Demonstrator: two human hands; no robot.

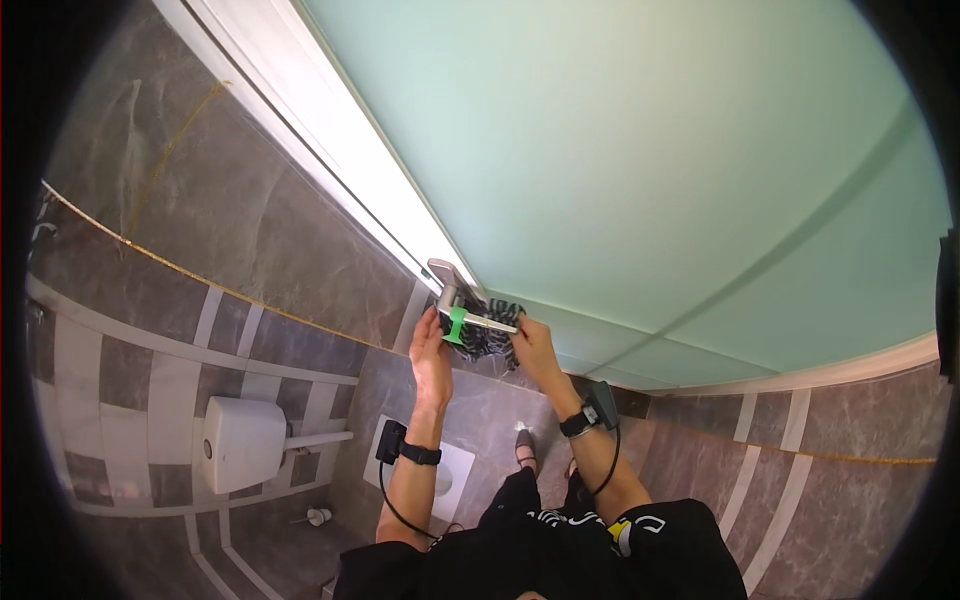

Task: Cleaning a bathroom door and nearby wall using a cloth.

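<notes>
A metal lever handle (492,323) juts out from the edge of a frosted green glass door (640,150). From it hangs a dark grey and black shaggy bundle (474,345), whose exact kind I cannot make out. A bright green strap (456,324) loops around the lever near its base. My left hand (430,360) is closed at the bundle's left side, beside the strap, with some fingers hidden. My right hand (537,350) grips the bundle's right edge, close to the free end of the lever.
A white cistern (245,445) hangs on the tiled wall at left, its pipe running toward a white squat toilet (455,470) in the floor. The white door frame (350,120) runs up to the upper left. A small whitish roll-like object (318,517) sits low at left.
</notes>
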